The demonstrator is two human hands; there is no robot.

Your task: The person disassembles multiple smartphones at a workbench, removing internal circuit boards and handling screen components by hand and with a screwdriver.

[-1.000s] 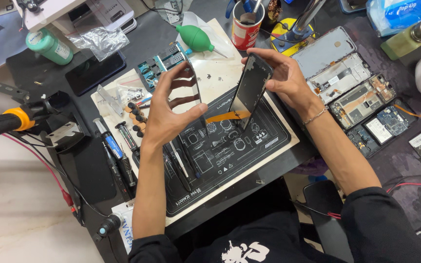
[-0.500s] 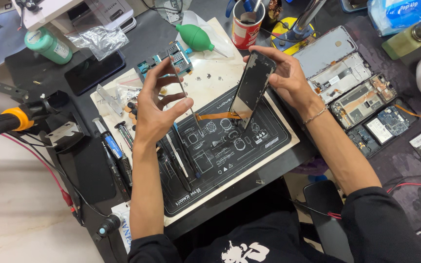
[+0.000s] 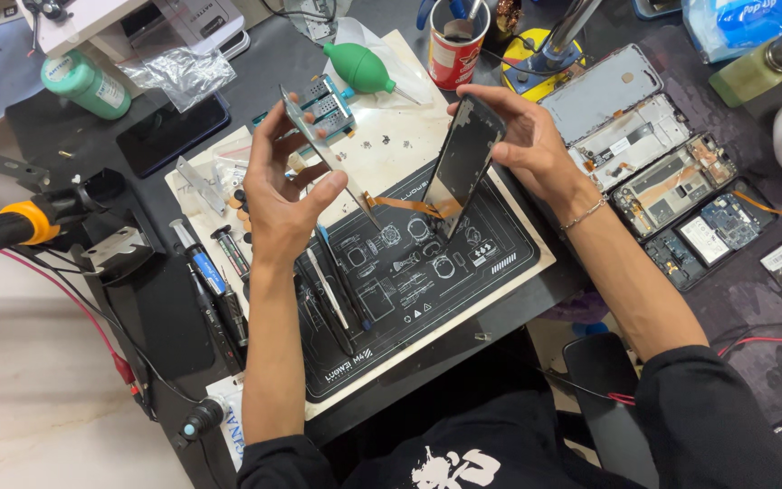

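Phone halves, ribbon-joined: left hand [image 3: 284, 195] pinches thin panel [image 3: 319, 149], right hand [image 3: 527, 145] clasps frame [image 3: 463, 163].

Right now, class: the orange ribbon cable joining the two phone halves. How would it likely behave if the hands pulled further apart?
The orange ribbon cable looks thin and flat, so it is probably floppy and very light. It spans between the panel in the left hand and the phone body in the right hand, so pulling wider would likely strain or tear it; it seems fragile.

A green rubber air blower [image 3: 364, 69] lies behind the black repair mat [image 3: 463, 272], a red cup [image 3: 456, 52] of tools stands beside it, a green bottle [image 3: 85, 83] lies far left, and opened phone frames [image 3: 672, 186] lie at right.
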